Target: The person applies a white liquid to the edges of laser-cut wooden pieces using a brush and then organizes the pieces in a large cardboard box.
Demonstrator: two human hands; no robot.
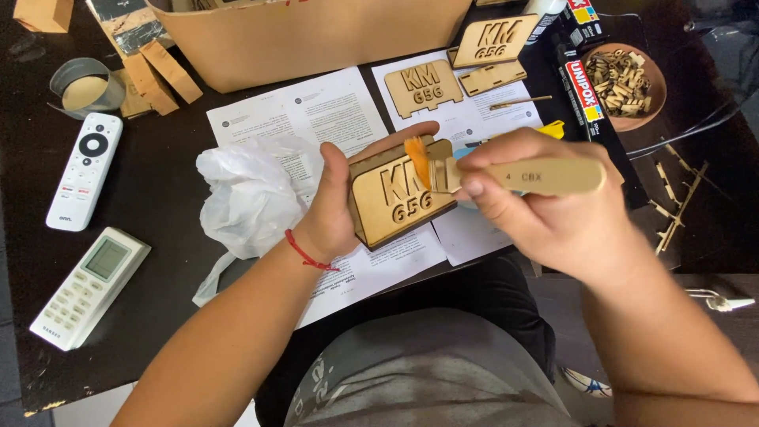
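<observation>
1. A small wooden plaque stand (399, 198) with raised letters and digits is gripped in the left hand (336, 209), thumb on the near edge and fingers wrapped behind. It is held above the table edge, face tilted toward the camera, apparently so that the face can be reached by the brush.
2. A flat wooden-handled brush (514, 175) is pinched closed in the right hand (545, 202). Its orange bristles are pressed against the top of the plaque's lettering.
3. Three further lettered wooden pieces of the same kind are counted behind on the printed sheets (332, 111), evidently laid down to protect the dark table (158, 198).
4. Two remote controls are noted at the left: a slim white one (84, 170) and a wider one with a screen (88, 286).
5. One crumpled white plastic bag (249, 198) lies just beside the left hand.
6. One brown bowl (656, 87) of small wooden offcuts is set at the far right, near one long adhesive box (589, 95).
</observation>
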